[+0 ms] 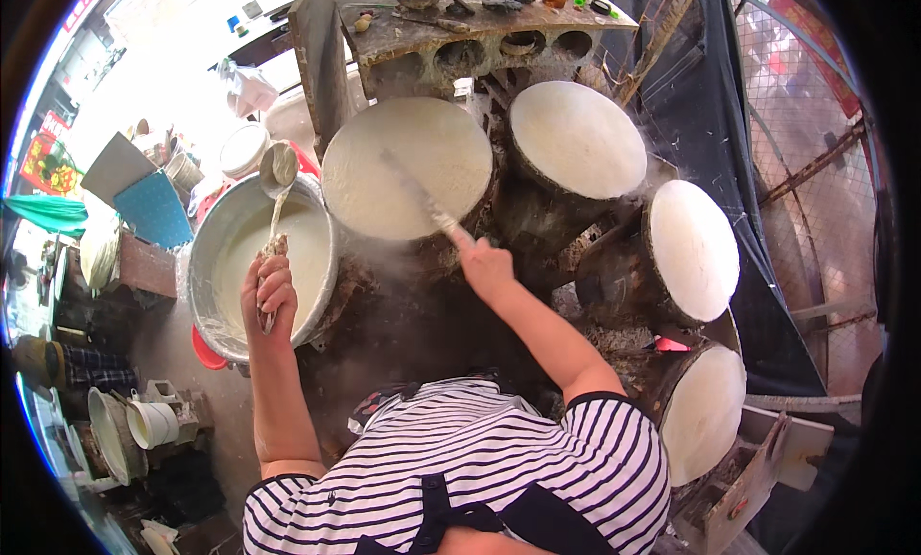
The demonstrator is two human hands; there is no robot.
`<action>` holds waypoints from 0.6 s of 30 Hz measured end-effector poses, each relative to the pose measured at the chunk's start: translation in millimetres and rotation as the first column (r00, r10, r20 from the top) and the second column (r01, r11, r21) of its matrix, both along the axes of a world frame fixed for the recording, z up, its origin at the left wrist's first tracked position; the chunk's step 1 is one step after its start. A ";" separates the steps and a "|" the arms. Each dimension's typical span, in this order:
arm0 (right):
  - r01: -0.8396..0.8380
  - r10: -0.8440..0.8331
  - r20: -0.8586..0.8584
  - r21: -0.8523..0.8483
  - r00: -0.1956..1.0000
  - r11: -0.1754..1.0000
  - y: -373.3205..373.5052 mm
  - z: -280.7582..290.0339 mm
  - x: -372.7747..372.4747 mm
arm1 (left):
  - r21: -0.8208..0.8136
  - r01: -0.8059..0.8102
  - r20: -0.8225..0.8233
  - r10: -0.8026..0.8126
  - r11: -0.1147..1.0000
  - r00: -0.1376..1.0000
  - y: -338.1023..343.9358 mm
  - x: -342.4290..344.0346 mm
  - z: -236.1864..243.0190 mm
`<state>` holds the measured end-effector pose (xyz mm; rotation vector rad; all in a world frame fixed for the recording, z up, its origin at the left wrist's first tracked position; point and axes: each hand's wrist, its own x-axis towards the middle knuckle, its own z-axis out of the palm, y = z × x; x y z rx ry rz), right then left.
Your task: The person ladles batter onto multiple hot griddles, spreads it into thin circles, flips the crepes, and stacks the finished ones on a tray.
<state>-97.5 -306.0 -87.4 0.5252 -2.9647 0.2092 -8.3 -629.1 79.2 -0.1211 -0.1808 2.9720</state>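
My left hand (274,291) is closed round the handle of a ladle (279,164), whose batter-smeared bowl points away from me above the far rim of a big metal basin (197,301). Pale, creamy batter (235,258) fills the lower part of that basin. In my right hand (487,267) is the handle of a long flat spatula (414,186). Its blurred blade lies across a round, pale sheet of batter (384,133) on the griddle just ahead of me; whether it presses on the batter I cannot tell.
Three more pale-topped round griddles curve along my right: far (580,138), middle (693,248) and near (705,416). Behind them hangs a black sheet (686,85). A ledge with round holes (480,27) carries small items at the back. Buckets (153,423) and boxes (153,210) crowd the left.
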 end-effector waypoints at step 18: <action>0.080 -0.030 0.111 -0.477 0.993 0.875 -129.7 51.8 86.0 | -0.632 0.091 0.180 0.032 0.769 0.983 -100.6 54.6 -97.9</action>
